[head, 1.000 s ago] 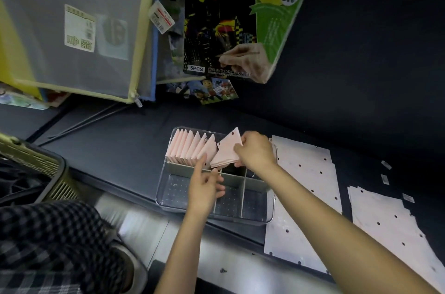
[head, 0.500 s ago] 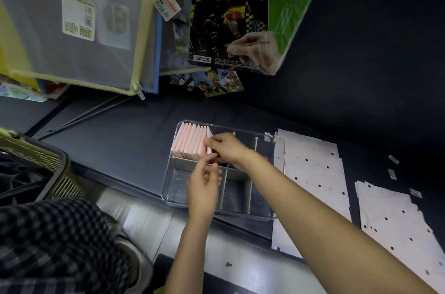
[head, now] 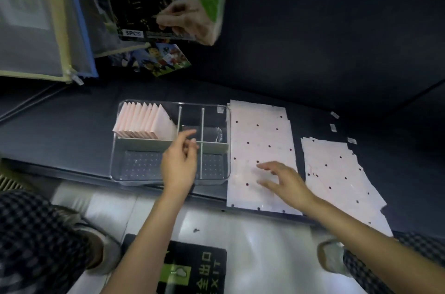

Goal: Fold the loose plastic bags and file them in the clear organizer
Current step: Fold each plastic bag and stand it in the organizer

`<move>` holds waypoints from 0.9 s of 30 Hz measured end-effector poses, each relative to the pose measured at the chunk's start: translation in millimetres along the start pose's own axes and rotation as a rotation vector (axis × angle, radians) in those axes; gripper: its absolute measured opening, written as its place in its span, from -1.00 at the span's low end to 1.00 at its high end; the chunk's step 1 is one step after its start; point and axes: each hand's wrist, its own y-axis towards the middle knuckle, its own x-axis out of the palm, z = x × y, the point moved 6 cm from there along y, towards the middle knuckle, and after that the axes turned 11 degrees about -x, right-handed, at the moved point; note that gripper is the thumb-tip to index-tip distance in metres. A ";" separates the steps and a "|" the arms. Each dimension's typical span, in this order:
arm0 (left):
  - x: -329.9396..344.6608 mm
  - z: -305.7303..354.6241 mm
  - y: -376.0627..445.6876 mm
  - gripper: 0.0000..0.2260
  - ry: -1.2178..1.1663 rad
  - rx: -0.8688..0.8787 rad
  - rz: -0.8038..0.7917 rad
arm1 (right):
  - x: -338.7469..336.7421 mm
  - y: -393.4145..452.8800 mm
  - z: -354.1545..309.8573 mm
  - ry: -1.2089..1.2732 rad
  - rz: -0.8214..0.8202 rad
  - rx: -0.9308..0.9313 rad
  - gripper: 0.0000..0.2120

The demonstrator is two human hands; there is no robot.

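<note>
Pale pink dotted flat plastic bags (head: 260, 139) lie lengthwise toward the frame top at centre right, directly under the empty, spread right hand (head: 284, 180); the relaxed, empty left hand (head: 179, 163) hovers over the clear divided organizer (head: 115, 163).

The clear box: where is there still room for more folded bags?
The clear organizer has free room in both far right sections and along the near row, partly under the left hand. The far left section is crowded with folded bags.
</note>
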 end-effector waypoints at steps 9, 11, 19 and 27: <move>59.1 -28.7 -71.7 -0.60 0.652 0.362 -0.354 | 47.8 -89.0 38.7 -0.452 0.019 -0.289 -0.43; 56.5 -34.0 -72.0 -0.58 0.688 0.376 -0.348 | 42.4 -91.5 36.9 -0.482 0.121 -0.342 -0.50; 38.1 -38.1 -67.4 -0.72 0.578 0.266 -0.274 | 24.4 -79.7 42.3 -0.178 -0.043 -0.181 -0.85; 41.9 24.3 -66.2 -0.78 0.234 0.268 -0.092 | -59.9 -40.4 31.3 0.377 -0.139 -0.064 -0.89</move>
